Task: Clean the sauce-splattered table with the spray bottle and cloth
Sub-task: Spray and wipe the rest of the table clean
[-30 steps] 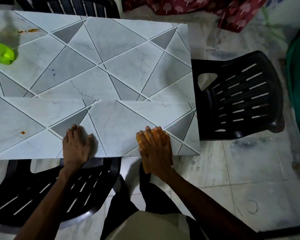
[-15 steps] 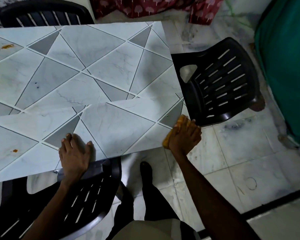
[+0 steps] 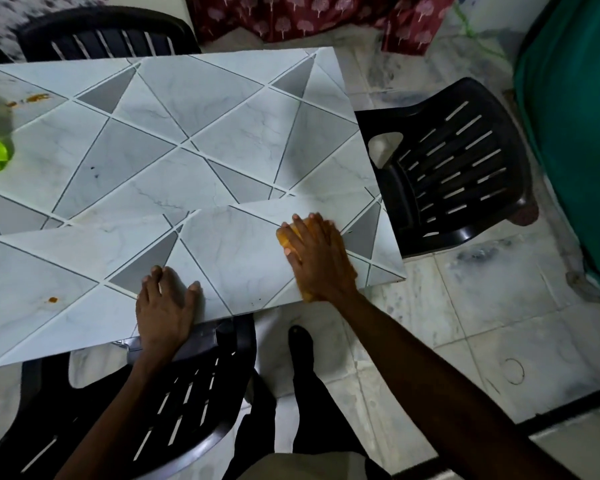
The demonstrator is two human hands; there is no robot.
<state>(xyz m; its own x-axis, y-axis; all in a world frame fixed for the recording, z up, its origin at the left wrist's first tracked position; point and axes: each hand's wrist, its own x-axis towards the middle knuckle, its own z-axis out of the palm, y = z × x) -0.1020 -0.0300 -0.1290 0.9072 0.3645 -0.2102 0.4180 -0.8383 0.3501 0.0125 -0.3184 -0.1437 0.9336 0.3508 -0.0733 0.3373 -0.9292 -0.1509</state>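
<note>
Right grip [image 3: 317, 258] presses cloth [image 3: 285, 239] on tile-pattern table [image 3: 222, 133] nr blk chair [image 3: 458, 168].

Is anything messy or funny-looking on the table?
Yes. Sauce smears stain the table at its far left, and one sauce spot sits near the front left edge. Both are far from the cloth under the right hand.
</note>
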